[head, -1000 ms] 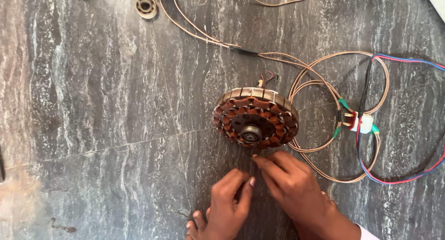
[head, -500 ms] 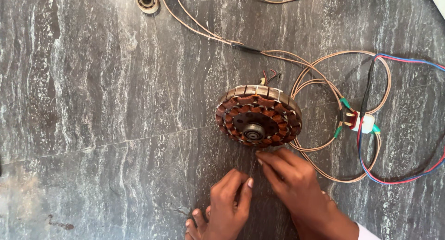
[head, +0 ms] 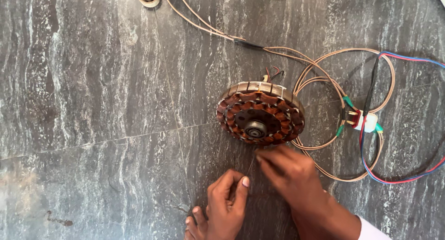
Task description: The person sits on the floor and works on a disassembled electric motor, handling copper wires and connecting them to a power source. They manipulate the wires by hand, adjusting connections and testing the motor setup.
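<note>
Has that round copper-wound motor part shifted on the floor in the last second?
No. The round copper-wound stator keeps its place beside the white connector and the looped tan wires; only the camera view drifts slightly.

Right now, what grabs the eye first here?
The round motor core with copper windings, lying flat on the grey stone floor right of centre. Just below it, the left hand and right hand pinch a thin wire running from the core. To its right, looped tan cables meet a small white connector.
</note>
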